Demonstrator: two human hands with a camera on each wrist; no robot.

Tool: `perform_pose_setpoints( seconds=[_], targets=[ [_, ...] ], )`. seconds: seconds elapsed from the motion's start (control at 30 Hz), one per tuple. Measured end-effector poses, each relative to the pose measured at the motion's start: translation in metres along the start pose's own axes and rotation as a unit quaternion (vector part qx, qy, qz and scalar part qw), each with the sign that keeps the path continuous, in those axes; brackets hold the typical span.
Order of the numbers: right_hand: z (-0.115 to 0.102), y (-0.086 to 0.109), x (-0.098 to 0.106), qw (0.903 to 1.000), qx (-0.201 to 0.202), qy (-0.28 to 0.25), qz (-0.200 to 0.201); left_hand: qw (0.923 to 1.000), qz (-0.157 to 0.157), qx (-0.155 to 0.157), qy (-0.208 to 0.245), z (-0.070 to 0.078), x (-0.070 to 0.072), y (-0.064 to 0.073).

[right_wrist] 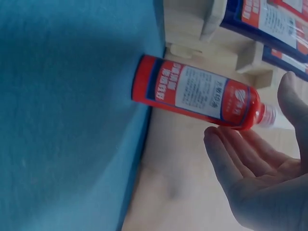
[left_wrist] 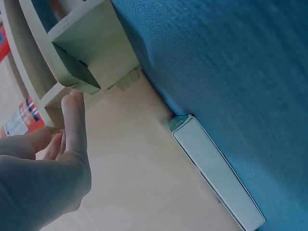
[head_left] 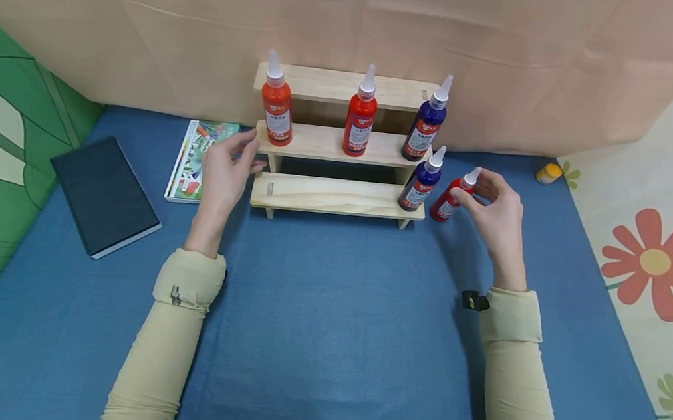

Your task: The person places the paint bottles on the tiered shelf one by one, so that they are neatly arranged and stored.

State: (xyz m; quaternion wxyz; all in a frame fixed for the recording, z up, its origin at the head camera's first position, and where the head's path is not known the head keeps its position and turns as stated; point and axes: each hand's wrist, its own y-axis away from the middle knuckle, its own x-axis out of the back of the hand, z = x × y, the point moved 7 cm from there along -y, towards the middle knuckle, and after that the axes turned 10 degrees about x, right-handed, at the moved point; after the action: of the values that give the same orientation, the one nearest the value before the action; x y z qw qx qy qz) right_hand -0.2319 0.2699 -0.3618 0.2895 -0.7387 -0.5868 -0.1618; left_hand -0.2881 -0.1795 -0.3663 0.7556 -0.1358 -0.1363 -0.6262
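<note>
A red squeeze bottle (right_wrist: 197, 94) with a white pointed cap stands on the blue cloth, just right of a three-tier wooden rack (head_left: 326, 196). My right hand (head_left: 495, 210) is around its upper part, thumb on one side and fingers on the other, fairly straight and spread apart in the right wrist view. At the rack's left end, my left hand (head_left: 226, 167) has its fingertips right at the edges of the tiers. A dark blue bottle (head_left: 420, 181) stands at the right of the lowest tier. The middle tier bears an orange-red bottle (head_left: 277, 115), a red bottle (head_left: 359, 122) and another blue bottle (head_left: 425, 128).
A dark notebook (head_left: 105, 196) lies at the left. Behind my left hand is a colourful booklet (head_left: 187, 163). A small yellow-capped jar (head_left: 548, 174) lies at the back right. A beige cloth (head_left: 505, 65) hangs behind the rack.
</note>
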Motion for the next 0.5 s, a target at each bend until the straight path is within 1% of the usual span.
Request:
perform_pose_setpoints(
  seconds=[0.1,0.23,0.5],
  targets=[
    [0.0027,-0.0007,-0.0053,0.9999,0.0,0.005,-0.014,1.0,0.0,-0.004,0.0,0.0007,0.0001,0.0002],
    [0.004,-0.0006,-0.0094,0.9997,0.003,0.014,-0.02,1.0,-0.001,-0.006,0.0,0.0011,-0.0005,0.0004],
    [0.0011,-0.0006,-0.0117,0.9997,0.003,0.023,-0.01,1.0,0.0,-0.004,0.0,-0.0009,0.0001,0.0002]
  ],
)
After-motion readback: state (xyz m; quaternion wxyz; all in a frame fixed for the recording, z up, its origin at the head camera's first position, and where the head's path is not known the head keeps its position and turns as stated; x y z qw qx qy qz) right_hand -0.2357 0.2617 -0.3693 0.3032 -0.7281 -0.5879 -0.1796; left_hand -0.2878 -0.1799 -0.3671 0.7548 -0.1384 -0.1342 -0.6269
